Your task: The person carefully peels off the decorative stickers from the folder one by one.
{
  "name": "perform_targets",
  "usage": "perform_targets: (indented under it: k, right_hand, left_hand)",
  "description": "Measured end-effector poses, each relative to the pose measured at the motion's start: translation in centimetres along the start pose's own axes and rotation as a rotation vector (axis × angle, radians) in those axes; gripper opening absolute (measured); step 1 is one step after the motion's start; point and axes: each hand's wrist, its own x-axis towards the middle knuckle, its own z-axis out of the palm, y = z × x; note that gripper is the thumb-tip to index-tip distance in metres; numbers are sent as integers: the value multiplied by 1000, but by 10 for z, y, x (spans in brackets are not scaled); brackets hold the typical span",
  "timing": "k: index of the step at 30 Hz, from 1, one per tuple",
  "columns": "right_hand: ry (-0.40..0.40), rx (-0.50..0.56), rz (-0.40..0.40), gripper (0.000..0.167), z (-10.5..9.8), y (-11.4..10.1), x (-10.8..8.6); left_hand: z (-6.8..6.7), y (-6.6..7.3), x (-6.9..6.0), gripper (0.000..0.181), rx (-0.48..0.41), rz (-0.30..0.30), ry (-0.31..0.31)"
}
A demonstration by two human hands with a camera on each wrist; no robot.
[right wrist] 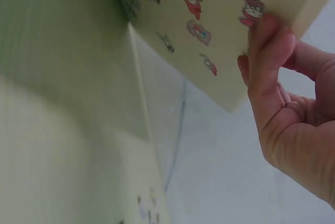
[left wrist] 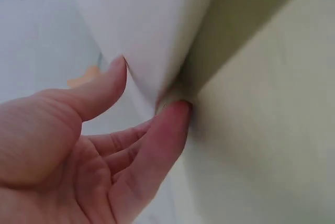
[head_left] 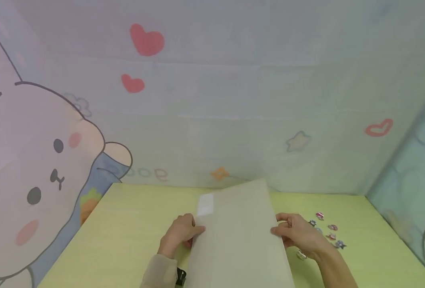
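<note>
A large cream sheet of card (head_left: 242, 244) stands tilted up from the table in the head view, with a white label (head_left: 206, 204) near its upper left corner. My left hand (head_left: 179, 234) pinches its left edge, thumb on the near face and fingers behind. At the right edge, my right hand (head_left: 302, 236) holds it between thumb and fingers. In the right wrist view, the card's other face carries several cartoon stickers (right wrist: 189, 4), one partly covered by fingertips (right wrist: 282, 46).
Several small shiny cut-out pieces (head_left: 331, 237) lie on the yellow-green table (head_left: 126, 224) beyond my right hand. A black buckle-like item (head_left: 180, 277) shows beside the left sleeve. A printed cloth (head_left: 226, 92) with hearts and a rabbit hangs behind the table.
</note>
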Motion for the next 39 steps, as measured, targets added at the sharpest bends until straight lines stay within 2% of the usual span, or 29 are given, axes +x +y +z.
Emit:
perform_targets:
  k: [2, 7, 10, 14, 17, 21, 24, 28, 30, 35, 39]
  right_hand:
    - [-12, 28, -37, 78, 2, -9, -4]
    - [29, 49, -113, 71, 18, -35, -10]
    - [68, 56, -148, 61, 28, -49, -11]
    - [142, 37, -185, 50, 43, -64, -10]
    - [213, -9, -210, 44, 56, -77, -10]
    - [310, -125, -232, 43, 71, -93, -12]
    - [362, -211, -242, 45, 80, -104, -16]
    - [405, -300, -276, 45, 92, -114, -20]
    - [424, -344, -295, 44, 97, -116, -23]
    - [432, -379, -316, 43, 106, -121, -28]
    - [408, -351, -338, 41, 111, -127, -32]
  left_hand:
    - [-3, 9, 1, 35, 39, 14, 1]
    - [-25, 47, 2, 48, 154, 99, 20]
    - [-39, 74, 2, 44, 137, 161, 33]
    - [-51, 107, 3, 41, 21, 243, 10]
    - [-56, 129, 4, 50, -13, 285, -13]
    - [-59, 155, 3, 62, 40, 310, -18]
    - [-63, 171, 1, 67, 93, 303, -37]
    - [-70, 187, -5, 67, 140, 263, -95]
    - [-74, 192, -7, 61, 149, 251, -114]
    - [-81, 195, -15, 43, 140, 262, -133]
    - [-88, 193, -22, 43, 133, 274, -133]
